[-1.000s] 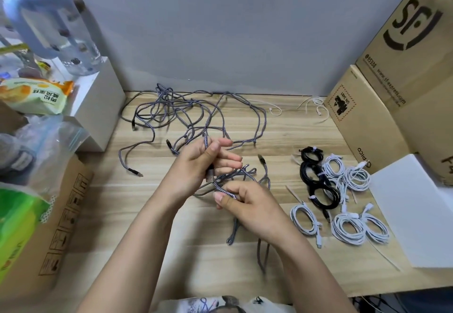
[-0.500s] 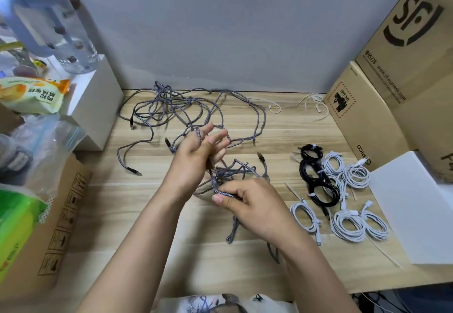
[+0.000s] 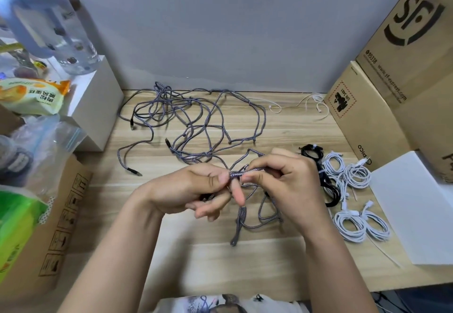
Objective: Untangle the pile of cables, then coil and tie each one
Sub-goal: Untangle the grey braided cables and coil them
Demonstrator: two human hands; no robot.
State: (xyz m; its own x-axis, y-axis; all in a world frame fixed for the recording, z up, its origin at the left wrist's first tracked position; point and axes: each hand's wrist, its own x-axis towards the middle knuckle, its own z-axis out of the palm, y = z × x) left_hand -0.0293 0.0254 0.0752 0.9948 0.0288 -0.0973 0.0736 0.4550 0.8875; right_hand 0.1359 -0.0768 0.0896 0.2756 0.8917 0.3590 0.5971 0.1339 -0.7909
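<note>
A tangle of grey braided cables [image 3: 196,121] sprawls over the back of the wooden table [image 3: 220,263]. One braided cable [image 3: 241,222] runs from it into both hands, with folded loops hanging below them. My left hand [image 3: 188,190] pinches this cable between thumb and forefinger. My right hand [image 3: 284,180] pinches the same bundled strands just to the right, so the fingertips nearly meet. Coiled and tied white cables [image 3: 353,224] and black cables [image 3: 328,190] lie at the right.
Cardboard boxes [image 3: 382,107] stand at the right, with a white flat box [image 3: 416,205] in front. A white box [image 3: 98,107] with a water bottle [image 3: 46,23] and a snack bag sits at left, above a carton [image 3: 49,239]. Loose white ties [image 3: 313,102] lie near the wall.
Both hands have moved right and come together. The left hand dropped from the raised loop and now pinches the cable next to the right hand, with the strands gathered between them.
</note>
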